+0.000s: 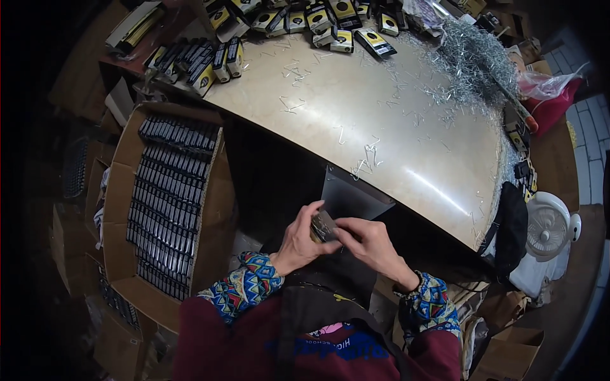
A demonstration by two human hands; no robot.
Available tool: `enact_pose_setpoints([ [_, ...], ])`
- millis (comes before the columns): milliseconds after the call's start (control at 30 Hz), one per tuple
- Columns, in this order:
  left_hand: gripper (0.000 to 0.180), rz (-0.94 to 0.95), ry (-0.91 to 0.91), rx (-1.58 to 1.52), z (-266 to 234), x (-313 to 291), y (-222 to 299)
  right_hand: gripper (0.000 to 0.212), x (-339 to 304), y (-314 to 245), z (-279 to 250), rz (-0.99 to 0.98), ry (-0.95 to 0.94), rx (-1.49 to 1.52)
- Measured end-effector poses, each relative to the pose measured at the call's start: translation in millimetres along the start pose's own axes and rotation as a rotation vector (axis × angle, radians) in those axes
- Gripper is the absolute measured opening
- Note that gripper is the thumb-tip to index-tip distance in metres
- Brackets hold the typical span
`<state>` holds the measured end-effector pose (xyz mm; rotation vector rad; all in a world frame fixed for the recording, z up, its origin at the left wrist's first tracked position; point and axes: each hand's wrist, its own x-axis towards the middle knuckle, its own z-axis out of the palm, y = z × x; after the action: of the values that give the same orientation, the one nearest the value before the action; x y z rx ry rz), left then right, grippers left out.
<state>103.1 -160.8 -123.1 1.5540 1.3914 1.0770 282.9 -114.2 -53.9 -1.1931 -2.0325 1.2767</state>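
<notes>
Over my lap, just off the table's near edge, I hold a small box with a dark face and a yellowish lower edge. My left hand wraps round it from the left, thumb and fingers at its sides. The fingers of my right hand are closed at the box's right end. What lies inside the box cannot be made out. Thin bent metal wire hooks lie on the table beyond my hands.
A large carton at the left holds rows of small dark boxes. Several black, yellow and white boxes are heaped at the table's far side. A big pile of wire hooks sits at the far right. A white fan stands at the right.
</notes>
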Motion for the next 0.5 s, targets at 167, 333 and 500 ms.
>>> enact_pose_setpoints([
  [167,0.084,0.109,0.029,0.119,-2,12,13,0.016,13,2,-9,0.102,0.145,-0.018],
  [333,0.073,0.111,0.081,0.122,-1,24,24,0.038,16,4,-2,-0.326,0.255,-0.158],
  [500,0.073,0.052,0.112,0.089,-4,26,27,0.032,16,2,-5,-0.023,0.268,0.21],
])
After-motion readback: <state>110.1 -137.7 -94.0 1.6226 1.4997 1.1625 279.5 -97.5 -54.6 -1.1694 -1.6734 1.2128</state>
